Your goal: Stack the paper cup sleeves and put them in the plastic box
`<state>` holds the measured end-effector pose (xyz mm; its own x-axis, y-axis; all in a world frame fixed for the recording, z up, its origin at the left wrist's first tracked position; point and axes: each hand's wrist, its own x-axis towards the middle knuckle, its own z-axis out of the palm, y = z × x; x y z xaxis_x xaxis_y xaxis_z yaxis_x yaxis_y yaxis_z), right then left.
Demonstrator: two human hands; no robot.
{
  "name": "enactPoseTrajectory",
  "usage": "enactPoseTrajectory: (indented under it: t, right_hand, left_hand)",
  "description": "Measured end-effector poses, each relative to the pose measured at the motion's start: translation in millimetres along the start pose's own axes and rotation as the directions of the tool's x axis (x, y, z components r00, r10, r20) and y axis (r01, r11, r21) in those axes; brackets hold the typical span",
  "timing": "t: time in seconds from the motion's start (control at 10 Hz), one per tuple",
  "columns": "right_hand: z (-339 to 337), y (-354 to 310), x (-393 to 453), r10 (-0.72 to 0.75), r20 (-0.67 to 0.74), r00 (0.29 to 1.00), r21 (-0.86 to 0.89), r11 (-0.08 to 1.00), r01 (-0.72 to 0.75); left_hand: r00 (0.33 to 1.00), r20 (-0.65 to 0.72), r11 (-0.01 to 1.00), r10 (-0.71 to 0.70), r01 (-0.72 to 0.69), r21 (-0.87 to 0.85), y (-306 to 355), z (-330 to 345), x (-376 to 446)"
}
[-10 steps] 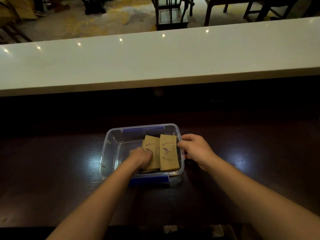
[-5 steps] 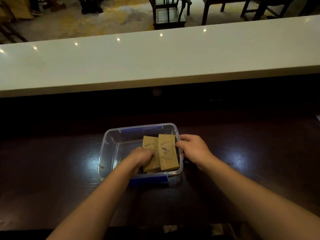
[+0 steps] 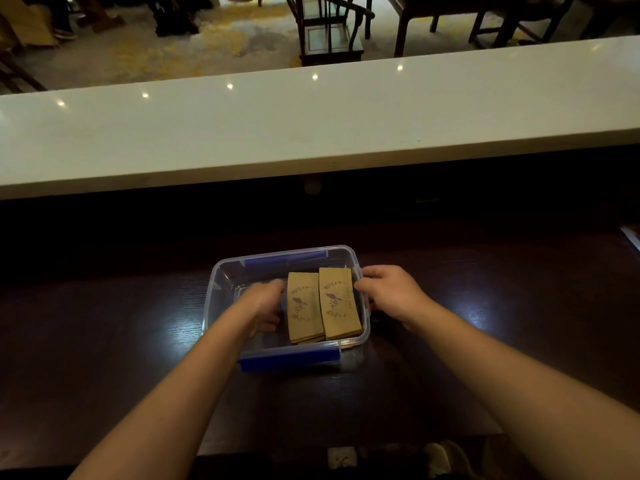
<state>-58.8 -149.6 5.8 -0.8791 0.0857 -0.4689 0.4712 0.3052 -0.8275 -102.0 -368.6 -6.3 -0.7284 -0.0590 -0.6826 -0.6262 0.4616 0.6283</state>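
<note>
A clear plastic box [image 3: 221, 271] with blue latches stands on the dark wooden counter. Inside it, two stacks of flattened brown paper cup sleeves lie side by side against the right wall: the left stack [image 3: 304, 311] and the right stack [image 3: 338, 303], each with a bird print on top. My left hand [image 3: 259, 304] is inside the box, its loosely curled fingers resting against the left stack's left edge. My right hand [image 3: 389, 292] grips the box's right rim from outside.
A long white countertop [image 3: 311, 123] runs across behind the dark counter [image 3: 104, 341]. Dark wooden chairs [image 3: 330, 27] stand on the floor beyond it. A pale object [image 3: 632, 237] pokes in at the far right edge.
My left hand has slid left off the left stack, and the print on it now shows in full. The right hand stays on the box's rim.
</note>
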Motion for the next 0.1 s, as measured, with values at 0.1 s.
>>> enactPoseTrajectory:
  t: [0.1]
  right_hand:
    - [-5.5, -3.3, 1.9, -0.02, -0.038, 0.999, -0.085, 0.996, 0.017]
  left_hand:
    - [0.983, -0.124, 0.987, 0.135, -0.123, 0.1, 6.9, -2.6, -4.5]
